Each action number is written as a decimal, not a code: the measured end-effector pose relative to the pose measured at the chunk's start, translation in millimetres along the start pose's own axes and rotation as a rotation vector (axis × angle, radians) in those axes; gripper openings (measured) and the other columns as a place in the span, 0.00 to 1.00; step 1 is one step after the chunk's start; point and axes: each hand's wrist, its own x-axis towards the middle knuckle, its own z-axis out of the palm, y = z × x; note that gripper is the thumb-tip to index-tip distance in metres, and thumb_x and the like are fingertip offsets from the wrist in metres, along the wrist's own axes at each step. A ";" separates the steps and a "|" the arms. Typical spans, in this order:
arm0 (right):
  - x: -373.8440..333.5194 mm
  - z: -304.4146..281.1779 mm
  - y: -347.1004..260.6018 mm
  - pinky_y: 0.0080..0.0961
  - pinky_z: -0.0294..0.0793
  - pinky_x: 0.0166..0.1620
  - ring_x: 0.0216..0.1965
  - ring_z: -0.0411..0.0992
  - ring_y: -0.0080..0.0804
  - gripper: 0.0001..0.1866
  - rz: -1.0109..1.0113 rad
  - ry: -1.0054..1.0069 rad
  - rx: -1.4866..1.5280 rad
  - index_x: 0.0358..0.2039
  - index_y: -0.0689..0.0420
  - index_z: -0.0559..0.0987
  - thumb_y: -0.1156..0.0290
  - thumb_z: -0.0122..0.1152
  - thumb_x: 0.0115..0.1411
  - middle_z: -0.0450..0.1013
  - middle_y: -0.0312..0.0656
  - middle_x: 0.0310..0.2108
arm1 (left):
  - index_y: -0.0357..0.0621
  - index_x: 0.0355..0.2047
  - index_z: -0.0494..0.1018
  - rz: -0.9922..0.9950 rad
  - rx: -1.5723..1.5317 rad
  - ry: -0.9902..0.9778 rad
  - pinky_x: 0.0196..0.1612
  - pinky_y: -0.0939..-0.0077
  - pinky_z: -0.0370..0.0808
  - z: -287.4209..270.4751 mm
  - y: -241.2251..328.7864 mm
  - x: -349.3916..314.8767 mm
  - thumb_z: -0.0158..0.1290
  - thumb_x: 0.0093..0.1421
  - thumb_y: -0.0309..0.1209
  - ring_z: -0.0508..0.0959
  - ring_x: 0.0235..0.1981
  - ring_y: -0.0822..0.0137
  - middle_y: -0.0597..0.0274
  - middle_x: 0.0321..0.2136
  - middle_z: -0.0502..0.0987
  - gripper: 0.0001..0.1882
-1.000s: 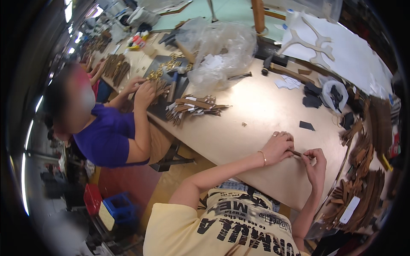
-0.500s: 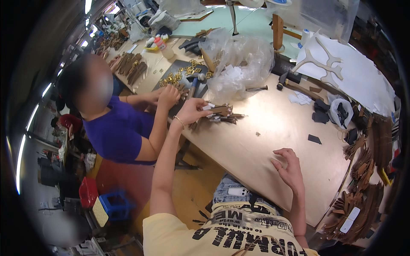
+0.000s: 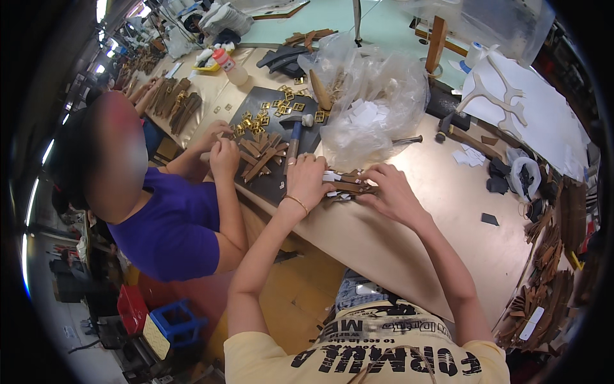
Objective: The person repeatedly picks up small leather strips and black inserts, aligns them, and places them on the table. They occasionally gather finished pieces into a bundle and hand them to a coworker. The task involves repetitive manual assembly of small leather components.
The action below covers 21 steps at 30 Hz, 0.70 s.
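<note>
On the table's near-left side, a bundle of brown leather strips point(image 3: 348, 186) with white paper tags lies between my two hands. My left hand point(image 3: 307, 182) closes on its left end, fingers curled over it, thumb along the near side. The bundle's right end sits between the thumb and fingers of my right hand point(image 3: 393, 196). Just beyond my left hand lies a blue-handled hammer point(image 3: 294, 142) on a dark board point(image 3: 272, 185). More short brown strips point(image 3: 262, 153) are heaped on that board, beside gold-coloured square buckles point(image 3: 256, 123).
A co-worker in a purple shirt point(image 3: 169, 224) stands at left, both hands point(image 3: 220, 150) near the strip heap. Beyond my hands is a clear plastic bag point(image 3: 377, 115) with white tags. Another hammer point(image 3: 470, 137) lies farther right. Stacks of brown strips point(image 3: 540, 301) line the right edge.
My right hand has come from the table's right side to the bundle's right end and closed on it. The bundle now lies more level between both hands; the whole view has shifted slightly.
</note>
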 end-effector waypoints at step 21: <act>26.9 28.7 -10.7 0.34 0.65 0.54 0.51 0.69 0.39 0.23 -0.004 -0.174 -0.323 0.41 0.55 0.76 0.67 0.73 0.43 0.72 0.41 0.47 | 0.43 0.36 0.74 0.340 -0.202 -0.250 0.51 0.62 0.66 4.3 -5.4 -0.8 0.69 0.46 0.37 0.72 0.47 0.56 0.59 0.39 0.74 0.20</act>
